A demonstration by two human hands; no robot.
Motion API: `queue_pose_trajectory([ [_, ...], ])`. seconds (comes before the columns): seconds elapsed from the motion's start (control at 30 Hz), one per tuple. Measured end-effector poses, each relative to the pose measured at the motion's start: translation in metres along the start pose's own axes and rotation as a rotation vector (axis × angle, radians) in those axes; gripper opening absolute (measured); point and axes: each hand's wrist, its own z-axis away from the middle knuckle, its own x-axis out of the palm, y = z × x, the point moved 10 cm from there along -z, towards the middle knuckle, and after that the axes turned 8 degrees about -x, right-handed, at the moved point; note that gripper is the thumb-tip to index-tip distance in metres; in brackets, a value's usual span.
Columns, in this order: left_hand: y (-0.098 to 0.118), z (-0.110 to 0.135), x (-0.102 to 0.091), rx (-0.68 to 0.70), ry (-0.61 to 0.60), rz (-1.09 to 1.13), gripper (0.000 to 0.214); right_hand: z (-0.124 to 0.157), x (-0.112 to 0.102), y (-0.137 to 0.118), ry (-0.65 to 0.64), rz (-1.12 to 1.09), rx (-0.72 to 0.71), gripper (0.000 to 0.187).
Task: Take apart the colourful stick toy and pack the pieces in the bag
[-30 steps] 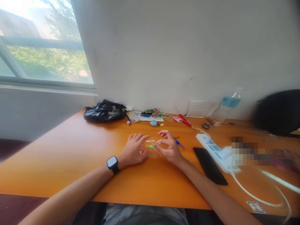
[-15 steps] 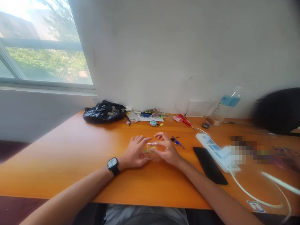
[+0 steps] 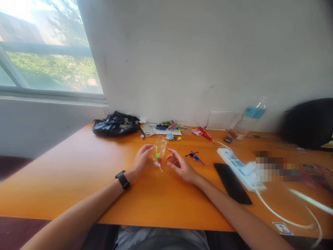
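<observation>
My left hand point(image 3: 142, 158), with a black watch on its wrist, grips the left side of a clear plastic bag point(image 3: 163, 147). Small yellow, green, red and white pieces point(image 3: 158, 156) show inside the bag, which is held up above the table. Just right of it, my right hand point(image 3: 180, 165) has its fingers curved and apart, with nothing in them. Beyond the right hand, a black and a blue small stick-like piece point(image 3: 199, 159) lie crossed on the table.
A black phone point(image 3: 231, 182) and a white power strip point(image 3: 238, 165) with cables lie to the right. Along the wall are a black plastic bag point(image 3: 114, 125), a pile of small coloured parts point(image 3: 170, 125), a round tin point(image 3: 170, 136), a red item point(image 3: 205, 133) and a plastic bottle point(image 3: 247, 121).
The clear bag has tilted upright and shifted left with my left hand. My right hand has come away from the bag, leaving a gap between them.
</observation>
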Motion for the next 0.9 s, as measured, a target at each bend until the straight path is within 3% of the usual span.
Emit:
queue_pose_trajectory([
  [0.13,-0.007,0.008,0.021,-0.042,-0.166,-0.068,0.039,0.0,0.01,0.007,0.016,-0.103,0.008,0.053],
  [0.27,-0.004,0.017,0.034,-0.036,-0.258,-0.115,0.04,-0.005,-0.01,0.01,0.176,-0.132,0.018,0.041],
  [0.5,-0.002,0.018,0.037,-0.037,-0.307,-0.092,0.048,-0.006,-0.032,0.007,0.261,-0.146,0.043,0.036],
  [0.7,0.012,0.006,0.015,0.044,-0.179,-0.076,0.041,-0.005,-0.046,-0.009,0.307,-0.115,-0.033,0.033],
  [0.9,0.002,0.015,0.038,-0.039,-0.365,-0.186,0.042,-0.007,-0.043,-0.006,0.269,-0.117,-0.033,0.034],
])
